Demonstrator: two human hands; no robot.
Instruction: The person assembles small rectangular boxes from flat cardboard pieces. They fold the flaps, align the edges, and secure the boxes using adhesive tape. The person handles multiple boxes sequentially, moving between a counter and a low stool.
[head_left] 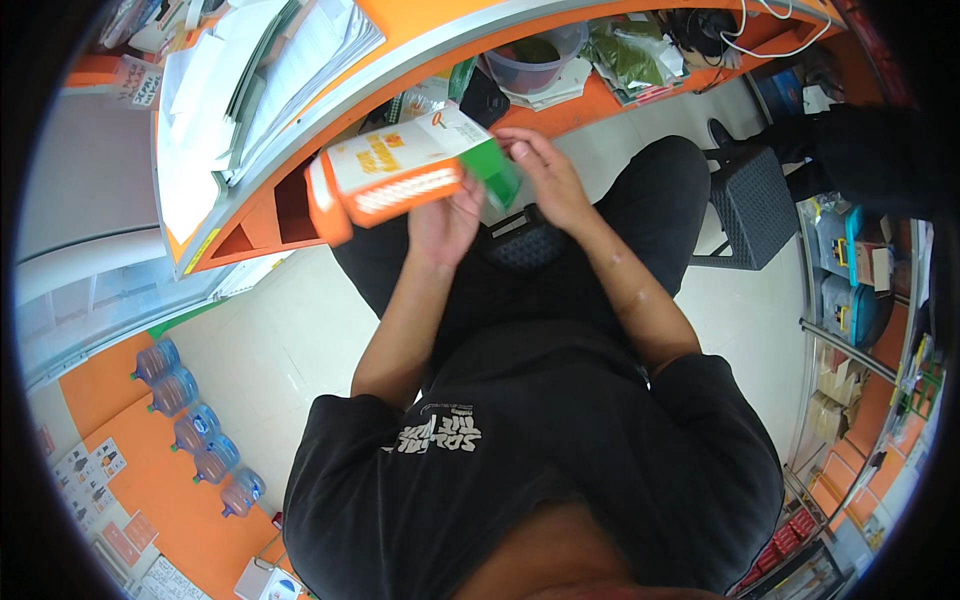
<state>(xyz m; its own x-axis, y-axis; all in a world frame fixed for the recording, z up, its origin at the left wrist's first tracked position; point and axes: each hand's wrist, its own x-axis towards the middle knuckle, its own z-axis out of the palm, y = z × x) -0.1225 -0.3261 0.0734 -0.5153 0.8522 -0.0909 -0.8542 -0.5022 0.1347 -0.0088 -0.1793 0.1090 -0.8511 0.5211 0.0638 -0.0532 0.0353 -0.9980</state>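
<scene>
A white, orange and green carton is tilted in front of me, just off the desk edge. Its orange end is to the left, its green end to the right, and slight blur softens it. My left hand grips it from below near the green end, with part of the fingers hidden behind the carton. At the upper corner of that green end, my right hand has its fingers bent against the carton's edge; its fingertips are partly hard to make out.
The curved orange desk bears stacked papers. Its shelf holds a clear plastic tub and green packets. A dark woven stool stands right, near another person's leg. Several water bottles line the left; storage racks stand right.
</scene>
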